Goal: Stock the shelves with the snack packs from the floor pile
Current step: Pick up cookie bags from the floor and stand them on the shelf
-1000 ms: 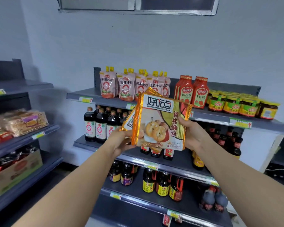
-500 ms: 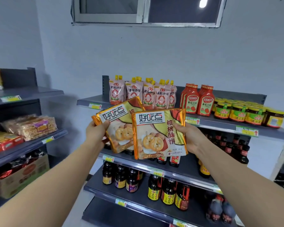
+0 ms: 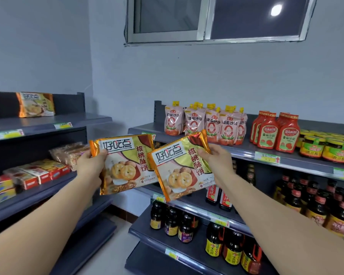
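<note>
I hold two gold-and-orange cookie snack packs up at chest height in front of the shelves. My left hand pinches the left snack pack by its top left corner. My right hand grips the right snack pack at its upper right edge; this pack overlaps the left one's right side. A third pack of the same kind stands on the top shelf of the left rack. The floor pile is out of view.
The left rack's middle shelf carries boxed and wrapped biscuits. The right rack holds ketchup pouches, red bottles and jars on top, with dark sauce bottles below. A window sits above in the wall.
The two packs, stacked together a second ago, are now separated, one in each hand. My view has swung up and left, bringing the left rack's top shelf and its pack into sight.
</note>
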### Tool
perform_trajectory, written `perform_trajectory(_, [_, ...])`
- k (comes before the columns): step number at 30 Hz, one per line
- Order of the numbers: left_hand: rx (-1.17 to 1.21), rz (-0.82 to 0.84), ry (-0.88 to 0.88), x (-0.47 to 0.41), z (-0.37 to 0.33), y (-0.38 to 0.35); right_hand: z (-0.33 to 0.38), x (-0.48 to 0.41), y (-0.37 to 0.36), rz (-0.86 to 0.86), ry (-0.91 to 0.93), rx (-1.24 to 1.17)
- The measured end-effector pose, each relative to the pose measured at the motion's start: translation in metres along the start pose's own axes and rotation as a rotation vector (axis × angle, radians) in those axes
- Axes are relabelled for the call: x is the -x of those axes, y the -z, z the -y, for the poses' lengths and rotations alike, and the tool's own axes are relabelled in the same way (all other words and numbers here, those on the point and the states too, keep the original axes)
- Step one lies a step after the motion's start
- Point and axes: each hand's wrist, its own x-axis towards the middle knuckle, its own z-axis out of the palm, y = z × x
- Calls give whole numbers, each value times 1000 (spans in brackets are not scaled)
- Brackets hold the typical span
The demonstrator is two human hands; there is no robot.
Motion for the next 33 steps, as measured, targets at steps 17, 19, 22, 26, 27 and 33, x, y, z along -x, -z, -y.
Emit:
perform_trajectory(17, [-392, -291, -294, -79, -46, 138, -8, -25, -201, 40, 162, -4])
perform_trajectory(19, [-438, -346, -303, -88, -49, 146, -12, -29, -220, 51, 137, -32])
perform_trajectory(22, [-498, -423, -296, -104, -52, 153, -18, -42, -243, 50, 95, -86])
perform_trajectory(26, [-535, -505, -298, -123, -57, 153, -20, -66, -270, 110, 60, -90])
perform_trajectory(27, [-538, -524, -303, -128, -58, 152, -20, -72, -276, 131, 53, -86])
perform_trajectory(33, [-488, -641, -323, -158, -71, 140, -16, -122, -313, 205, 37, -93])
